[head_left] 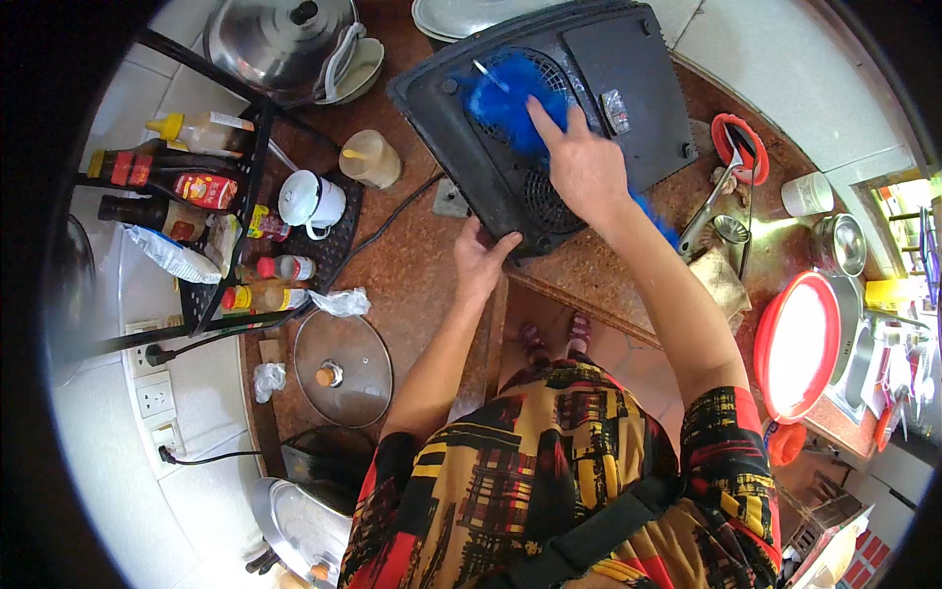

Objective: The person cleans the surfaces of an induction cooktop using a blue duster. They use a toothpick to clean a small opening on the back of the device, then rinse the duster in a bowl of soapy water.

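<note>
A black induction cooker (508,199) is tipped up over the counter, its underside with round vent grilles facing me. My left hand (482,254) grips its lower left corner, thumb over the edge. Over the upper grille, my right hand (589,166) holds a fluffy blue duster (515,99) against the underside, index finger stretched along it. A short white piece shows at the duster's upper end, and more blue fluff shows past my wrist. The lower grille (548,199) is partly hidden by my right hand.
On the left stand a black rack (261,184) of bottles, a white enamel mug (313,200) and a glass lid (344,375). A black cord (390,217) crosses the brown counter (401,258). To the right are a ladle (710,202), a red-rimmed basin (762,368) and a sink (857,353).
</note>
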The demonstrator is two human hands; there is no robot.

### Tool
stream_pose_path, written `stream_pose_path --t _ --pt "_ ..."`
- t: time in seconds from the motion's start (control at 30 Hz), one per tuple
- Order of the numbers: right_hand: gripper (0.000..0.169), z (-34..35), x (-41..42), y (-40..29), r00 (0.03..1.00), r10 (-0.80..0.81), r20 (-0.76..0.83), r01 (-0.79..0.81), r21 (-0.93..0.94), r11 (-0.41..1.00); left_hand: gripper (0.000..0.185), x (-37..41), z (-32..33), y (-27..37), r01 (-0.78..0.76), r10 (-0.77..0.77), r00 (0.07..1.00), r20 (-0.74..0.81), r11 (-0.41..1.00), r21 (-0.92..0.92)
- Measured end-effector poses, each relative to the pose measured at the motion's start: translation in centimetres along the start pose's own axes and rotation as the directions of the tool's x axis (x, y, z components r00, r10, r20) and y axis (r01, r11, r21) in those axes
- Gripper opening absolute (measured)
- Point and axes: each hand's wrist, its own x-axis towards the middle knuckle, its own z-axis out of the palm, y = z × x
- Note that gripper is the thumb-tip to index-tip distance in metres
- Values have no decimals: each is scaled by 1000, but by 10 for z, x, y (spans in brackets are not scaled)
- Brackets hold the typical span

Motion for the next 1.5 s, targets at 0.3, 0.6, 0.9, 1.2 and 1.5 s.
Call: stream_pose_path --t 0.3,0.6,0.9,1.2,1.5 --pt "63 -3 -56 -1 997 26 -77 -20 81 996 44 2 -3 -7 -74 77 997 -18 990 116" --pt "62 16 -2 -16 988 38 -152 -27 75 997 32 5 2 4 -29 31 999 -32 999 40" --pt "57 17 -34 27 937 325 -130 -305 155 940 29 9 3 3 -55 58 998 -33 993 103" --pt "59 15 11 10 986 152 -73 -145 89 985 29 10 -2 -4 -41 42 999 -17 998 39" --pt "56 -3 -59 2 965 262 -18 -247 279 928 32 8 -6 -7 -49 50 998 -30 998 39"
